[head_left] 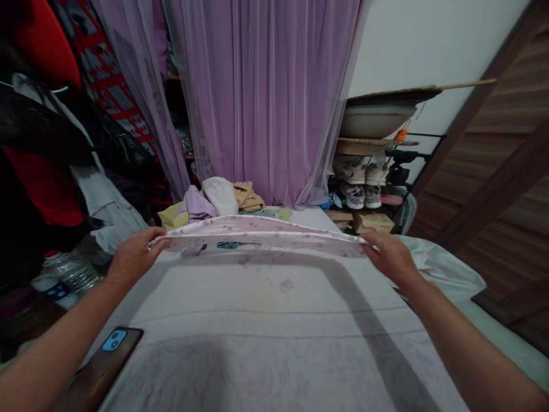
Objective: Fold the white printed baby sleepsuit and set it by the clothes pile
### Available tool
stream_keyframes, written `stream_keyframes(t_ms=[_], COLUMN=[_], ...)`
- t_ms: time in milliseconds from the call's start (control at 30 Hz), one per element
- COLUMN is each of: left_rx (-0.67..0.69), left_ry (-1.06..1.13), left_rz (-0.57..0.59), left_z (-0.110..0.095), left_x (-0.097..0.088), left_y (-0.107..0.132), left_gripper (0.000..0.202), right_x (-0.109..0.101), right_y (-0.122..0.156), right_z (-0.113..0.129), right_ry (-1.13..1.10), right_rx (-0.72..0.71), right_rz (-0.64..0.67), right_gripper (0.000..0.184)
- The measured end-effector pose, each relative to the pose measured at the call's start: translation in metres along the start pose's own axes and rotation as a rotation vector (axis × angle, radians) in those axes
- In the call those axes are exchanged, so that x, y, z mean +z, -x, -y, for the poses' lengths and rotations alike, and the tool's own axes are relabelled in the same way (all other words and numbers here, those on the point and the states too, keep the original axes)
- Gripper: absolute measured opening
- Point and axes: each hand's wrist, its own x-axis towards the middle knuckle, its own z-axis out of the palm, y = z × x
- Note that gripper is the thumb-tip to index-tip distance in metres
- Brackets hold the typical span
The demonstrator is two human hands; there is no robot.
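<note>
A pale pink cloth with a small floral print [274, 227] is pulled out wide between my two hands, just above a white patterned sheet [274, 366]. My left hand [139, 252] pinches its left end between thumb and fingers. At the opposite end, my right hand [392, 254] grips the cloth in the same way. Its upper edge bows upward in the middle, and I cannot tell what kind of item it is. Folded clothes [214, 197] in purple, white, tan and yellow are heaped just beyond it.
A phone [107, 363] lies face down beside my left forearm. Plastic bottles [72, 274] stand at the left, below hanging bags. Purple curtains [274, 103] hang at the back. On the right are a shoe rack with shoes [362, 183], a basin [377, 120] and a wooden door [497, 189].
</note>
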Motion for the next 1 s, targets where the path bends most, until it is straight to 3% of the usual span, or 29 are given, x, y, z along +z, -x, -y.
stream_keyframes(t_ms=[100,200,333,500,600,700,800,1000], left_rx=[0.156,0.336,0.324,0.149,-0.016,-0.17,-0.282,-0.317], left_ry=[-0.03,-0.05,-0.147,-0.241,-0.229,-0.139,-0.094,-0.13], left_rz=[0.077,0.269,0.308,0.471,0.496,0.511,0.6,0.634], left_z=[0.011,0.018,0.015,0.001,-0.006,-0.012,-0.019,-0.028], left_x=[0.026,0.058,0.071,0.054,0.047,0.046,0.047,0.05], left_y=[0.052,0.101,0.128,0.121,0.118,0.115,0.11,0.1], left_gripper=[0.039,0.03,0.028,0.032,0.033,0.033,0.043,0.035], right_x=[0.017,0.041,0.06,0.077,0.084,0.078,0.062,0.054], right_y=[0.066,0.125,0.162,0.172,0.174,0.171,0.161,0.134], right_z=[0.007,0.018,0.027,0.023,0.02,0.018,0.017,0.016], right_ry=[0.011,0.03,0.007,-0.141,-0.31,-0.493,-0.594,-0.489], right_rx=[-0.076,-0.104,-0.058,0.089,0.272,0.475,0.651,0.78], right_rz=[0.031,-0.006,-0.069,-0.075,-0.086,-0.075,-0.031,0.191], right_gripper=[0.026,0.03,0.029,0.027,0.033,0.043,0.042,0.055])
